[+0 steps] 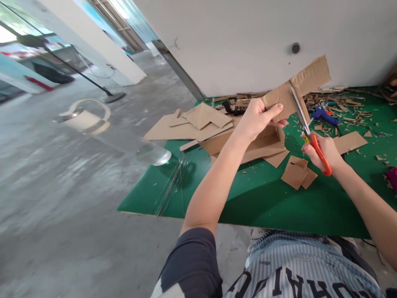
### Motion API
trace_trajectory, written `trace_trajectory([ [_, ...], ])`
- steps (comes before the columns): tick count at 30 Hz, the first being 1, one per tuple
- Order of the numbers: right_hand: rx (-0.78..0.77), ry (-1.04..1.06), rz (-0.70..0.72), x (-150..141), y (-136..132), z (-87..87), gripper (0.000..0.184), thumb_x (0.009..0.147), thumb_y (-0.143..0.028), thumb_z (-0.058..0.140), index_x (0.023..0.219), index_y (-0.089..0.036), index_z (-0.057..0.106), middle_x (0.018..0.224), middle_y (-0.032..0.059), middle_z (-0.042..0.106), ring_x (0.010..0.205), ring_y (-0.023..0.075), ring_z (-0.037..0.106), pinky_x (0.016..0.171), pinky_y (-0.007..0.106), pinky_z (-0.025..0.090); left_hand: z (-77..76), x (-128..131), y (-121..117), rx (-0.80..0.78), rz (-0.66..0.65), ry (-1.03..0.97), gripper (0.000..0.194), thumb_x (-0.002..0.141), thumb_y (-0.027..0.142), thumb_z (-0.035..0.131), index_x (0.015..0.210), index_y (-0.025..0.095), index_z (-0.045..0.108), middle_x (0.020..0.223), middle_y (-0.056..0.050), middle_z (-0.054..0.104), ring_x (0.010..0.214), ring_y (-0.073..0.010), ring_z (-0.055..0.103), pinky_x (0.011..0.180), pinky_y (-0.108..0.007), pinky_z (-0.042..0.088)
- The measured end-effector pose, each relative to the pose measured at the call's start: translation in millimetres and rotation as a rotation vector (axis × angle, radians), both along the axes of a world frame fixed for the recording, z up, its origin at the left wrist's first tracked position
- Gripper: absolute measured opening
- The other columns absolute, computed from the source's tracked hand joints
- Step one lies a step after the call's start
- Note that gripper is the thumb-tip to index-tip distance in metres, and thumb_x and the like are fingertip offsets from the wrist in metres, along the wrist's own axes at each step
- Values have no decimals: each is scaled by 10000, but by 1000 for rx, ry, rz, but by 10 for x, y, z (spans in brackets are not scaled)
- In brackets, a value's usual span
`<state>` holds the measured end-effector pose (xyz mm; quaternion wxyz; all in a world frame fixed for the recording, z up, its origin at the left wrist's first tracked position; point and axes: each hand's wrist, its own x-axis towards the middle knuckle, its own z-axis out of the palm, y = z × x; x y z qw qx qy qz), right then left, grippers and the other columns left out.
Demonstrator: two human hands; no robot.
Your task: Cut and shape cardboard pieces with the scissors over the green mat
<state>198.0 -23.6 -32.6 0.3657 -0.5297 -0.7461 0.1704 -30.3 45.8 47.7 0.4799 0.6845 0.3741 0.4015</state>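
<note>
My left hand [259,116] pinches a brown piece of cardboard [281,99] between thumb and fingers, held above the table. In my right hand [324,151] is a pair of scissors [319,155] with orange handles, fingers wrapped round them. Their blades reach up across the cardboard, which is partly split where they lie; its far part [312,76] angles up to the right. Below my left hand stands an open cardboard box [263,145], partly hidden by my forearm. Small cardboard squares [296,171] lie on the table below my right hand.
A blue glue gun [325,116] lies right of the scissors among cardboard scraps [350,107]. Flat cardboard sheets [176,128] are at the table's left. A clear plastic cylinder [158,156] stands by the left edge of the green table [198,203], near thin sticks [172,182]. A white wall [235,45] rises behind.
</note>
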Motion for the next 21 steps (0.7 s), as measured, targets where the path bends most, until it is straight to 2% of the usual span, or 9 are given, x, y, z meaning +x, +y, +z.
trace_trajectory([
  [2, -20, 36, 59, 10, -2, -6, 777, 892, -845, 404, 1059, -150, 709, 810, 126, 767, 714, 299, 751, 709, 423, 568, 12, 4, -16, 14, 7, 8, 328, 967, 476, 644, 902, 155, 657, 803, -63, 701, 885, -231, 782, 833, -417, 688],
  [5, -18, 61, 90, 36, 4, -39, 791, 887, -847, 413, 1111, -151, 717, 978, 153, 795, 747, 276, 755, 715, 413, 576, 24, 18, -31, 23, 8, 21, 321, 973, 454, 645, 862, 152, 649, 806, -68, 689, 899, -243, 782, 839, -426, 684],
  [10, -48, 132, 132, 56, 18, -102, 836, 894, -844, 406, 1329, -166, 628, 988, 128, 801, 703, 245, 726, 653, 389, 562, 13, 43, -19, 2, 40, 6, 275, 990, 438, 636, 926, 170, 651, 793, -46, 664, 873, -230, 779, 842, -443, 685],
  [15, -83, 103, 47, 24, 25, -60, 757, 899, -844, 403, 1141, -179, 670, 955, 142, 783, 716, 271, 726, 622, 387, 543, 28, 55, -45, 16, 76, 43, 263, 999, 400, 621, 945, 144, 654, 835, -68, 666, 912, -254, 788, 854, -460, 676],
  [18, -105, 77, -3, 6, 20, -31, 694, 924, -829, 366, 992, -203, 658, 759, 94, 729, 655, 261, 699, 612, 377, 530, 32, 60, -57, 26, 54, 35, 261, 1000, 383, 605, 931, 136, 655, 824, -66, 682, 842, -233, 792, 842, -445, 683],
  [21, -69, 43, -23, 1, 7, -18, 662, 943, -820, 325, 876, -229, 616, 627, 51, 657, 559, 231, 640, 597, 367, 503, 8, 58, -36, 8, 34, 19, 281, 993, 419, 611, 960, 145, 666, 844, -68, 714, 864, -230, 794, 858, -431, 687],
])
